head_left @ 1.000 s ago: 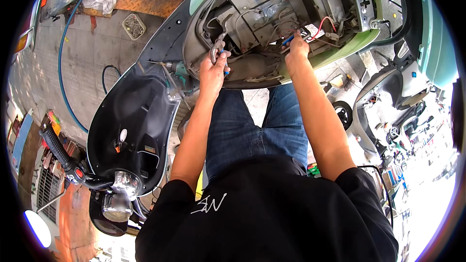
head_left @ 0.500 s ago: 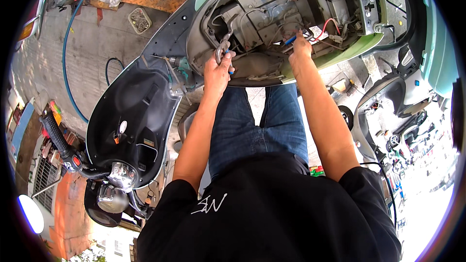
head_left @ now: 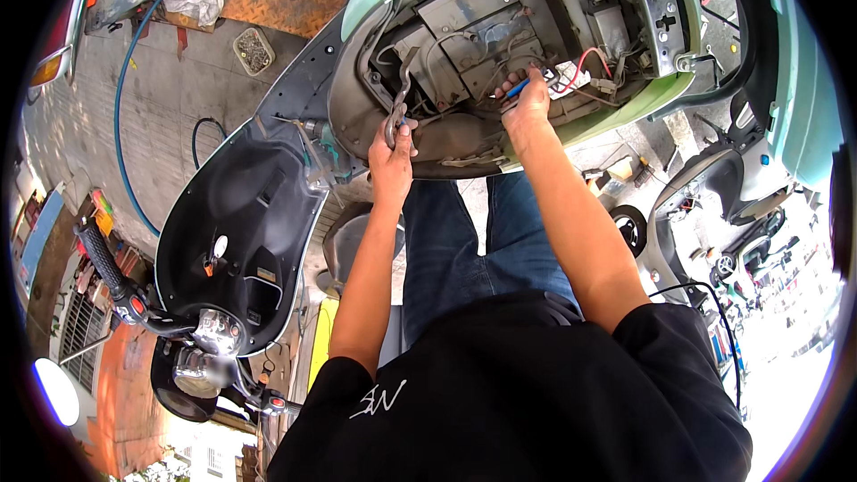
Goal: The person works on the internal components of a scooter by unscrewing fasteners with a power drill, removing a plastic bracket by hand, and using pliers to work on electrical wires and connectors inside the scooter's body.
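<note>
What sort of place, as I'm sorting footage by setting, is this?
Probably a scooter repair spot, perhaps partly outdoors: a mint-green scooter stands with its inner compartment and wiring exposed, a teal power drill lies on it, and a blue hose runs across the ground.

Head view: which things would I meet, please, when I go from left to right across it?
Blue hose, small tub, left hand, right hand, red wire, light green panel.

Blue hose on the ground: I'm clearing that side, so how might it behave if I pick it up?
The blue hose would probably flex easily, given its long, sweeping bend. It may spring back somewhat, since that curve shows no kinks.
</note>
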A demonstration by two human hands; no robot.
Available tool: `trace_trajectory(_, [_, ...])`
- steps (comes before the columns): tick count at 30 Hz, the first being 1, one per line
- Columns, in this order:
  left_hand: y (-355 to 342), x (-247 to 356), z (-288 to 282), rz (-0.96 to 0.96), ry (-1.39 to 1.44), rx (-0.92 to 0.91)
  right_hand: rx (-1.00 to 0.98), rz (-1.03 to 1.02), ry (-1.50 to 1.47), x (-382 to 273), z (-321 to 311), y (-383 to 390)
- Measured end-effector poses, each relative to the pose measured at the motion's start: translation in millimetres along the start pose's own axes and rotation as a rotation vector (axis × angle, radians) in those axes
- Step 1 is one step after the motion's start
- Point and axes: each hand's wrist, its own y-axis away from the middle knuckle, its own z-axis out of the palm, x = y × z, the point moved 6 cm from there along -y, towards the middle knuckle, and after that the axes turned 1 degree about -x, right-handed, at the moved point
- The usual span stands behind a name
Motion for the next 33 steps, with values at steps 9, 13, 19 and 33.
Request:
trace_trajectory(9, [-6.5,-8.3,-0.2,0.038,-0.03,0.139,-0.066,0.07,0.016,2.7,-9.3,-11.8])
trace_trajectory(13, [-9.4,-9.4,-6.8,0.164,-0.221,0.268,-0.086,0.069,0.044,4.0,-4.2,-10.0])
trace_trajectory(19, [-4.6,-3.2,-4.0,0.207,-0.312,0.326,-0.088,0.055,0.083,-1.7,-13.3,-12.4])
trace_trajectory(33, [-10.3,-19.6,-6.0,0.146,-0.123,0.219,-0.114,0.059,0.026,-2.6,-10.6,0.5])
